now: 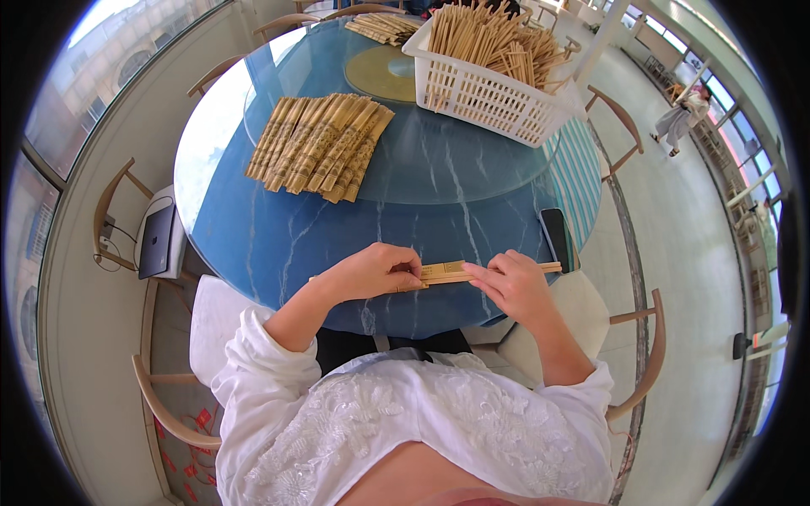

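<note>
Above the table's near edge, a pair of wooden chopsticks lies level between my hands, partly inside a tan printed paper sleeve. My left hand pinches the sleeve's left part between thumb and fingers. Closed on the chopsticks where they come out of the sleeve, my right hand has its thumb and fingertips pressed together. The chopsticks' bare ends stick out to the right past that hand. Beyond my left hand, several similar tan printed sleeves lie fanned in an overlapping pile; whether they hold chopsticks I cannot tell.
A white plastic basket heaped with loose chopsticks stands far right on the glass turntable. Another sleeve pile lies at the back. A phone rests near the blue table's right edge. Chairs surround it; one bears a laptop.
</note>
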The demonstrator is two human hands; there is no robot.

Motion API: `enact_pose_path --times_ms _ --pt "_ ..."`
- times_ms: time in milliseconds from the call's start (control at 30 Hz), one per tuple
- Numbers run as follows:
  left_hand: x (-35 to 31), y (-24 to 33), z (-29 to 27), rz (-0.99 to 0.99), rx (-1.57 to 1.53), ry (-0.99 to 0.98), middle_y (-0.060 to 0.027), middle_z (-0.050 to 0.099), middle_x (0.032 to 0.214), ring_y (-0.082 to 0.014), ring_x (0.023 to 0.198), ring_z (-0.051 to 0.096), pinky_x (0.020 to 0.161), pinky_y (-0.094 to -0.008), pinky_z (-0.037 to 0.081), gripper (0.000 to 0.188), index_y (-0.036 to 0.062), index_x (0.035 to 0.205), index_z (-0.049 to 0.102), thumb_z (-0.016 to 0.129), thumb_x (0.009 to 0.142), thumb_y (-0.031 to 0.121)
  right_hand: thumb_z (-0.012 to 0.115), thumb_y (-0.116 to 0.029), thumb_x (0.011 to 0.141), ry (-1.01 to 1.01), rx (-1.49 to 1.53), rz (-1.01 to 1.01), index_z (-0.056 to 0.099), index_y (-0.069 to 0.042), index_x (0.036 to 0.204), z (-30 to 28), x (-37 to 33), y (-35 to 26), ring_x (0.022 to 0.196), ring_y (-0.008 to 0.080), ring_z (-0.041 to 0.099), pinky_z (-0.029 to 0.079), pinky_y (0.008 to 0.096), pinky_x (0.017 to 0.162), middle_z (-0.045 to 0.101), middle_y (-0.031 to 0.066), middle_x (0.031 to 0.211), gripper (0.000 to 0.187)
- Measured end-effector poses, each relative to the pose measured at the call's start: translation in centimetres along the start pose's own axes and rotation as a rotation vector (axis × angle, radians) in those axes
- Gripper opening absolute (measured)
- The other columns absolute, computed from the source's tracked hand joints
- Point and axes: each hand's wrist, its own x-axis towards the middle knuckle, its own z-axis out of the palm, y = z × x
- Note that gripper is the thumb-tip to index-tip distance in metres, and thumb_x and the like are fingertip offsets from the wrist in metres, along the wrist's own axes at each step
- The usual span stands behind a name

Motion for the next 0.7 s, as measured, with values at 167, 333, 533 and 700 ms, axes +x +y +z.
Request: enact_pose_path --times_ms 167,333,533,700 --pt "0.7 0.1 1.0 0.063 0.053 0.053 -0.0103 0.069 0.084 -0.0226 0.072 0.063 0.068 -0.0330 0.049 0.018 0.0028 0.101 0.067 0.071 0.089 0.015 0.077 -0.020 0.080 0.053 0.018 -0.025 0.074 -0.022 0.113 1.4 1.3 -1.6 0.066 0.0176 0.050 0.041 0.0331 0.058 0.050 -0.0011 0.071 0.033" --pt "-1.1 0.2 2.0 0.227 0.344 0.384 -0.0100 0.069 0.097 -0.0276 0.082 0.065 0.076 -0.0362 0.052 0.031 0.0054 0.112 0.067 0.074 0.086 0.021 0.077 -0.018 0.081 0.078 0.044 0.101 0.073 -0.020 0.114 1.9 0.6 -2.0 0.066 0.0179 0.051 0.043 0.0330 0.058 0.051 -0.0009 0.071 0.033" --pt "-3.1 -1.8 2.6 0.333 0.762 0.478 -0.0040 0.063 0.090 -0.0207 0.081 0.063 0.076 -0.0347 0.050 0.042 0.0055 0.120 0.064 0.073 0.083 0.023 0.077 -0.021 0.082 0.110 0.151 0.135 0.073 -0.016 0.114 2.8 0.4 -2.5 0.067 0.0180 0.053 0.045 0.0326 0.059 0.052 0.0000 0.071 0.032" --pt "-3.4 -1.7 2.9 0.372 0.907 0.518 -0.0031 0.057 0.089 -0.0181 0.078 0.058 0.071 -0.0332 0.047 0.043 0.0043 0.124 0.062 0.068 0.084 0.016 0.076 -0.018 0.083 0.102 0.224 0.143 0.070 -0.011 0.118 3.7 1.5 -3.5 0.069 0.0201 0.055 0.045 0.0342 0.061 0.058 0.0027 0.075 0.036"
